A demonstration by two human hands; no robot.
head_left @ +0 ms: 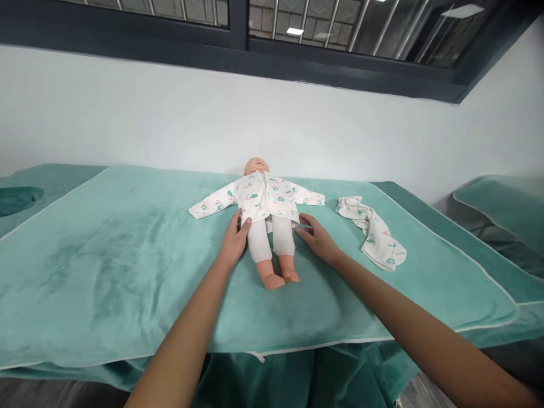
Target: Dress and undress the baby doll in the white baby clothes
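A baby doll (272, 238) lies on its back in the middle of a teal towel (127, 260), head toward the wall, arms spread. It wears a white printed jacket (259, 198) and white leggings, and its feet are bare. My left hand (233, 241) pinches the jacket's lower left hem at the doll's hip. On the other side, my right hand (317, 238) rests by the jacket's right hem with its fingers stretched toward it. A crumpled pair of printed baby trousers (374, 232) lies to the right of the doll.
The towel covers a padded table (297, 368) that stands against a white wall (170, 119) under a dark-framed window. A second teal-covered table (505, 209) is at the far right, and another teal surface (25, 192) sits at the far left.
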